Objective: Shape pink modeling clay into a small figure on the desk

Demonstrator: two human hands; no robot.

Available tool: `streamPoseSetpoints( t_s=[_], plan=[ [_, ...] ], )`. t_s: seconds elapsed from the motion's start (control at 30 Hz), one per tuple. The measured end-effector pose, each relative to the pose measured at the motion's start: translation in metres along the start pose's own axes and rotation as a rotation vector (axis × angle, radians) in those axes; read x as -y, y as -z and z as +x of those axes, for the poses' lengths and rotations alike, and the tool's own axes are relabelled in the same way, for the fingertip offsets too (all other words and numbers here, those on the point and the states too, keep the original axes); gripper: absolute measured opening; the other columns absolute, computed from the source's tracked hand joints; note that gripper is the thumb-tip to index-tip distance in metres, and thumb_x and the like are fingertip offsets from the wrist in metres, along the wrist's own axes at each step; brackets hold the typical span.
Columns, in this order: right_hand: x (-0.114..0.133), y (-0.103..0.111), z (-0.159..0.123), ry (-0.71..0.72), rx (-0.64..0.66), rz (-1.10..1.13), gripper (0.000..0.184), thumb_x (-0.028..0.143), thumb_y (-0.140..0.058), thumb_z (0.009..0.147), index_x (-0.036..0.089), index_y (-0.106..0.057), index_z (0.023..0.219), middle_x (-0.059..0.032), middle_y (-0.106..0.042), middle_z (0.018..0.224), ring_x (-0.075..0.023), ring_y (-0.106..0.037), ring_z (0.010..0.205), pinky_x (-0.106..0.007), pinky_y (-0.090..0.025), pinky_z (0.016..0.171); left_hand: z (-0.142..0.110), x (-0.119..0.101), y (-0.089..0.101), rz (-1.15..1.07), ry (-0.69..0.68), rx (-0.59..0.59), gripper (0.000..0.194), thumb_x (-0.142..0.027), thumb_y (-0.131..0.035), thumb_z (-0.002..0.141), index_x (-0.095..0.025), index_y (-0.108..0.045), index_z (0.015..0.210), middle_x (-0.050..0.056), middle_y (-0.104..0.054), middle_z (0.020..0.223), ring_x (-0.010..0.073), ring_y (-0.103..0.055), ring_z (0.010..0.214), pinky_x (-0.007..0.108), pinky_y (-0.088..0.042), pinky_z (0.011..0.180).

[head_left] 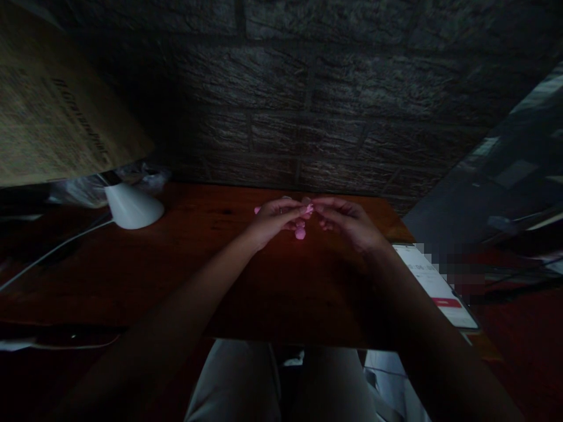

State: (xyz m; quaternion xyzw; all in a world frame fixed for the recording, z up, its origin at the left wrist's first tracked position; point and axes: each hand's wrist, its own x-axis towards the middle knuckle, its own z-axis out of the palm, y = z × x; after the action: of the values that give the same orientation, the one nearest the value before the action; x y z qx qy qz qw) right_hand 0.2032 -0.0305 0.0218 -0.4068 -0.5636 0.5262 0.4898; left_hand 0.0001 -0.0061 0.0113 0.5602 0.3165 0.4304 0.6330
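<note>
Above the wooden table, my left hand (276,218) is closed with thumb and fingers pinching a small pink lump (309,208), which looks soft like modelling clay. My right hand (349,221) meets it from the other side, its thumb and fingertips pinched at the lump's right edge. Just below the left fingers shows a rounded pink piece (300,233); whether it joins the lump I cannot tell. Another bit of pink (257,209) peeks out behind the left hand, mostly hidden by it. The dim light blurs the fingertips.
A lamp with a white cone base (134,206) and brown paper shade (65,111) stands at the left, its cord running leftward. A phone with a lit screen (433,287) lies on the table's (281,287) right end. A dark brick wall (281,88) rises behind.
</note>
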Motion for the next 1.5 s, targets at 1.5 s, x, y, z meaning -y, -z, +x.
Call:
streamPoseSetpoints(
  t_s=[1.5],
  plan=[
    [-0.009, -0.013, 0.003, 0.259, -0.058, -0.228, 0.031, 0.051, -0.083, 0.076, 0.025, -0.077, 0.089, -0.0051, -0.077, 0.095, -0.0186, -0.066, 0.076, -0.033, -0.054, 0.065, 0.0, 0.007, 0.0, 0.149, -0.136, -0.066, 0.029, -0.034, -0.084, 0.073, -0.015, -0.073, 0.092, 0.005, -0.076, 0.082, 0.0182, -0.073, 0.078, 0.029, -0.053, 0.071]
  ],
)
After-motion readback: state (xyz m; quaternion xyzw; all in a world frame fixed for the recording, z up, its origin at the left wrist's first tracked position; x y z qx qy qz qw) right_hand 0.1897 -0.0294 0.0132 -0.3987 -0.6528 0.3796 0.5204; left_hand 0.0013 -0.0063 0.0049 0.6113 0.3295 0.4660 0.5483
